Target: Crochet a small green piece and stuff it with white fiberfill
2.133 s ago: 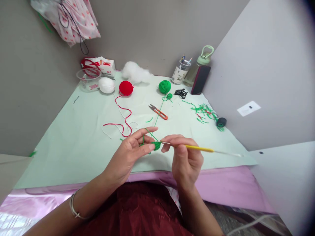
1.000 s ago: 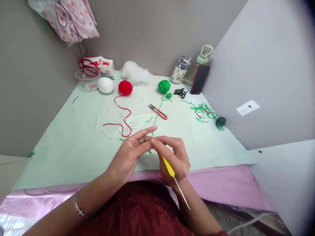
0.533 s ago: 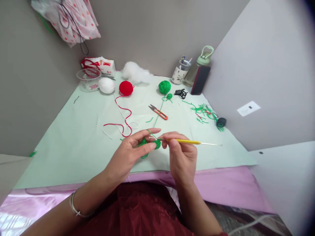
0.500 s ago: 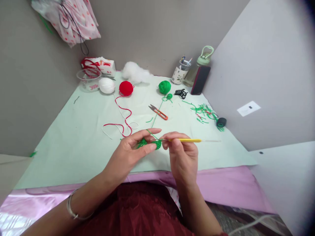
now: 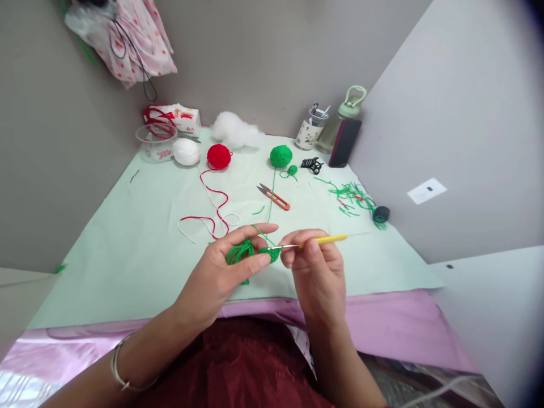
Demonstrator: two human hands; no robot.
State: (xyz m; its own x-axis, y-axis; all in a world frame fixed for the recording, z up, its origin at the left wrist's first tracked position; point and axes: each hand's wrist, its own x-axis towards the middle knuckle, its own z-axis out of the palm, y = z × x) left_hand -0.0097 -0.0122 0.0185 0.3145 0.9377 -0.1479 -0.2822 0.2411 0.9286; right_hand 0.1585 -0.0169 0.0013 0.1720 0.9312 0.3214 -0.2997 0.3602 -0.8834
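My left hand point(image 5: 227, 260) pinches a small green crochet piece point(image 5: 272, 254) between thumb and fingers, with loose green strands point(image 5: 240, 252) bunched in the palm. Over its raised index finger runs green yarn point(image 5: 271, 207), which leads back to a green yarn ball point(image 5: 281, 156). My right hand point(image 5: 318, 266) is closed around the yellow handle of a crochet hook point(image 5: 331, 239). The hook's metal tip meets the crochet piece at its upper edge. Beyond my hands lie orange-handled thread snips point(image 5: 278, 199), blades pointing to the far left.
At the back left are a clear plastic tub point(image 5: 155, 148), a white yarn ball point(image 5: 186, 152), a red yarn ball point(image 5: 219, 156) and fluffy white stuffing point(image 5: 236, 130). Toward the right stand a pen cup point(image 5: 309, 135), a bottle point(image 5: 335, 127) and a phone point(image 5: 345, 143), near green yarn scraps point(image 5: 351, 194).
The crochet hook has tilted, its handle end now higher and its tip lower at the piece. More green strands show in my left palm. The green ball has shifted slightly left.
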